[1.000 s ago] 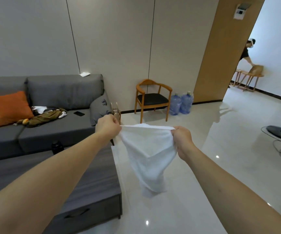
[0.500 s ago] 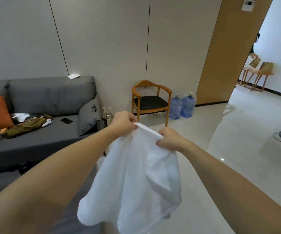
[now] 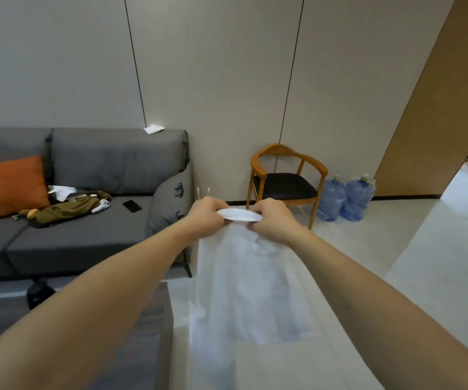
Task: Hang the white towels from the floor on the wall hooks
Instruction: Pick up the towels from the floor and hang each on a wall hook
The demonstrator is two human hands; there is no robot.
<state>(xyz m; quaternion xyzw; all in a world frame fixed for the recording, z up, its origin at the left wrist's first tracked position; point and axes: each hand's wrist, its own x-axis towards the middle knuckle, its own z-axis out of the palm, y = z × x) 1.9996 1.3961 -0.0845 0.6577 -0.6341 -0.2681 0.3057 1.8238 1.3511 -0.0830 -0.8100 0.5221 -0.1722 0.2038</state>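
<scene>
Hands drawn closer together; left hand [image 3: 206, 218] and right hand [image 3: 273, 222] fingers pinch white towel [image 3: 252, 291] top edge

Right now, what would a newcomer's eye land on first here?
First the white towel, hanging front and centre with its top edge pinched between the left hand and the right hand. Then the orange cushion on the grey sofa at left, and the wooden chair against the wall beyond the hands.

Both arms outstretched — left hand [image 3: 205, 218], right hand [image 3: 273, 220] apparently pinching, close together.
</scene>
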